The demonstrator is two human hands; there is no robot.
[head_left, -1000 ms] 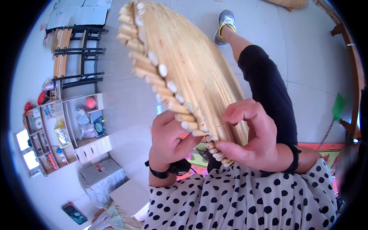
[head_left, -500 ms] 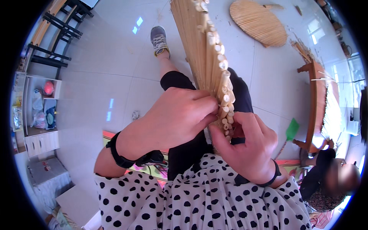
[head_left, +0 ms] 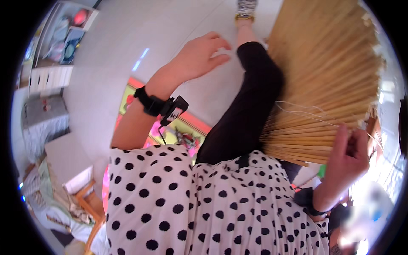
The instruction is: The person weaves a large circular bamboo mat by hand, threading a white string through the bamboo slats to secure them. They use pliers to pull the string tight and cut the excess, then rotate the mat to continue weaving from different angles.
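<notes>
Behind everything we see a pale, glossy floor (head_left: 106, 85). Across the bottom spreads a white garment (head_left: 212, 204) with black polka dots. At the upper right is the fan-shaped straw piece (head_left: 327, 63), its pale stalks spreading toward a ragged far edge and bunching near the lap; it stands at the right side of the black-trousered leg (head_left: 250, 102), overlapping its edge in our view. On the left we find a shelf unit (head_left: 51, 79) with white drawers, and below it a grey covered box (head_left: 44, 108) whose red marking is too small for us to read. A bright patterned mat (head_left: 197, 123) shows beyond the garment.

Our left hand (head_left: 204, 55) is raised over the floor, well apart from the straw, its fingers parted and gently bent. Our right hand (head_left: 350, 151) is at the lower right edge of the straw piece, fingers curled; we cannot tell whether they pinch anything. A grey shoe (head_left: 245, 9) shows at the top. The black wrist device (head_left: 174, 110) on the left wrist bears a white label with dark characters, unclear to us. Thinnest of all, a white thread (head_left: 304, 114) loops over the stalks toward the right fingertips.
</notes>
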